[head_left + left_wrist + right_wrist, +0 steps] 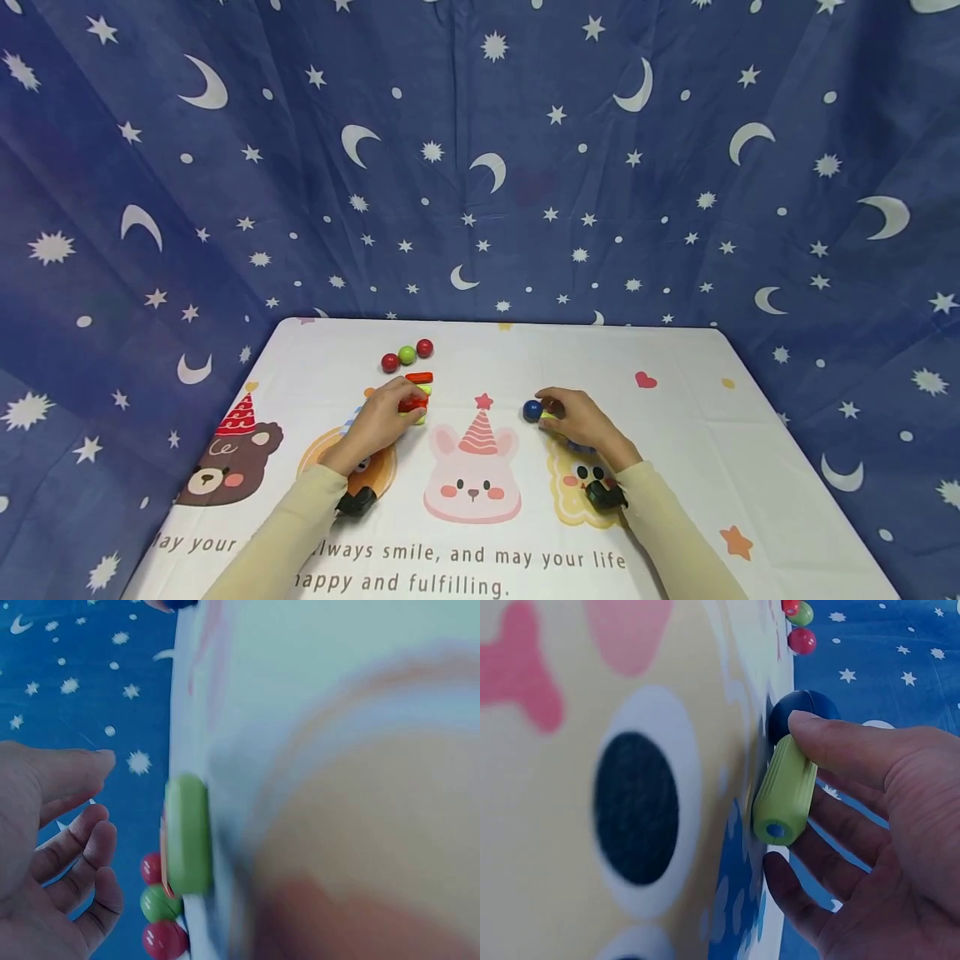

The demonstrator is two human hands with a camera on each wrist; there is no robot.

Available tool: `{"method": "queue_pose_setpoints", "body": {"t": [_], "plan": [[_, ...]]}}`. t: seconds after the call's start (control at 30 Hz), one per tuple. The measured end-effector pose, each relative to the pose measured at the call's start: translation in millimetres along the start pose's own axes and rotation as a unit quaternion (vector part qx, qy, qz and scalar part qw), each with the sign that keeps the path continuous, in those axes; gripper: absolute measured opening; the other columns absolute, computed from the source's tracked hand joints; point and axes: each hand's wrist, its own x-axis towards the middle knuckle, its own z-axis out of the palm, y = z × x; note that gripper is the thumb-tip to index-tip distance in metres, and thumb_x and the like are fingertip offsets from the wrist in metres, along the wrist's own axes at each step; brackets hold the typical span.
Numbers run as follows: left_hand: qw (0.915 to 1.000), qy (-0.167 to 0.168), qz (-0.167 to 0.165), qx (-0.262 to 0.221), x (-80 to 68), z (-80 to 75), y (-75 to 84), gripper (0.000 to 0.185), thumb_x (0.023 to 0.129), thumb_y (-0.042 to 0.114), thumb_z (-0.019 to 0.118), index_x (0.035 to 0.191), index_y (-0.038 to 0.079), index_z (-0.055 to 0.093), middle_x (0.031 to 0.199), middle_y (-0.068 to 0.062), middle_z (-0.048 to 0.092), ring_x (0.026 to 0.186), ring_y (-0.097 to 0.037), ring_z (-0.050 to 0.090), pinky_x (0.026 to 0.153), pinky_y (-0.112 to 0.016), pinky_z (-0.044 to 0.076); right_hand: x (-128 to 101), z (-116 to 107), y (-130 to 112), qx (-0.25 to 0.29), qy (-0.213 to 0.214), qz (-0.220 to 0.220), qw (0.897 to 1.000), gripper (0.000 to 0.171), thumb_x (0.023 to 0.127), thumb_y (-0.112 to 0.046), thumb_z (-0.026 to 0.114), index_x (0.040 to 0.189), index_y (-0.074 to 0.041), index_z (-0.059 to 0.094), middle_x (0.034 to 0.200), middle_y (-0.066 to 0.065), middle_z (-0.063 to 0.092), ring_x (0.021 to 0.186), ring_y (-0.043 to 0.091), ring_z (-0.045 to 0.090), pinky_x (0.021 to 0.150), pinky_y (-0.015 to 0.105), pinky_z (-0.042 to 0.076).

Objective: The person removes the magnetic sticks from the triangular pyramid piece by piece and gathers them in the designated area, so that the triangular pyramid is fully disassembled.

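Note:
My left hand (384, 418) is over the left part of the table, beside a row of short red and green pieces. In the left wrist view its thumb and loosely bent fingers stand apart with nothing between them, and a rounded green piece (187, 834) lies beyond the fingertips. My right hand (583, 419) pinches a ridged green cylinder (786, 795) that has a blue spot in its end. The thumb presses on it from above and the fingers curve behind it. A dark blue ball (532, 410) sits at the cylinder's far end, partly covered by the thumb in the right wrist view.
Behind the left hand, two red balls (390, 362) and a green ball (407, 355) stand in a line. A red piece (419, 377) lies at the far end of the row. The white cloth (645, 500) has printed animals and lettering; a blue starry curtain (480, 167) hangs behind.

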Motion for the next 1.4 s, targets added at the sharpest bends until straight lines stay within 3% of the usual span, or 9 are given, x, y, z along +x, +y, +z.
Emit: {"method": "queue_pose_setpoints", "body": {"t": [0.23, 0.47, 0.83, 1.1, 1.4], "plan": [[0.9992, 0.006, 0.034, -0.021, 13.7, 14.2, 23.8, 0.021, 0.089, 0.020, 0.072, 0.108, 0.012, 0.070, 0.109, 0.000, 0.066, 0.096, -0.020, 0.062, 0.082, -0.036, 0.049, -4, -3, 4, 0.003, 0.009, 0.022, 1.000, 0.037, 0.084, -0.018, 0.078, 0.118, -0.010, 0.067, 0.102, 0.002, 0.070, 0.093, 0.015, 0.064, 0.087, 0.037, 0.054], [0.9975, -0.023, 0.037, -0.055, 25.7, 34.2, 39.0, 0.022, 0.090, 0.020, 0.071, 0.110, 0.012, 0.069, 0.108, 0.000, 0.067, 0.095, -0.015, 0.060, 0.083, -0.033, 0.048, -5, -2, 7, 0.006, -0.004, 0.050, 0.999, 0.025, 0.086, -0.021, 0.077, 0.108, -0.012, 0.069, 0.088, -0.004, 0.066, 0.078, 0.009, 0.055, 0.075, 0.028, 0.049], [0.9930, -0.048, 0.062, -0.088, 43.8, 62.2, 55.8, 0.026, 0.090, 0.017, 0.071, 0.114, 0.010, 0.068, 0.106, -0.008, 0.069, 0.097, -0.018, 0.062, 0.083, -0.031, 0.050, 6, -3, 8, 0.004, 0.004, -0.009, 1.000, 0.017, 0.086, -0.018, 0.076, 0.102, -0.014, 0.073, 0.092, -0.004, 0.071, 0.082, 0.008, 0.061, 0.079, 0.031, 0.052], [0.9861, -0.098, 0.039, -0.128, 56.4, 83.7, 64.3, 0.037, 0.090, 0.016, 0.070, 0.126, 0.008, 0.062, 0.120, -0.011, 0.066, 0.108, -0.025, 0.065, 0.093, -0.040, 0.054, 13, 2, 6, 0.013, 0.014, -0.028, 0.999, 0.018, 0.085, -0.015, 0.076, 0.103, -0.014, 0.075, 0.096, -0.002, 0.073, 0.089, 0.012, 0.066, 0.085, 0.036, 0.054], [0.9880, -0.103, 0.024, -0.113, 64.5, 102.9, 66.3, 0.035, 0.086, 0.018, 0.076, 0.120, 0.015, 0.066, 0.116, -0.004, 0.068, 0.105, -0.018, 0.064, 0.093, -0.034, 0.052, 15, 5, 2, 0.023, 0.017, -0.002, 1.000, 0.019, 0.084, -0.014, 0.077, 0.103, -0.014, 0.072, 0.095, -0.002, 0.073, 0.087, 0.012, 0.067, 0.084, 0.036, 0.055]]}}
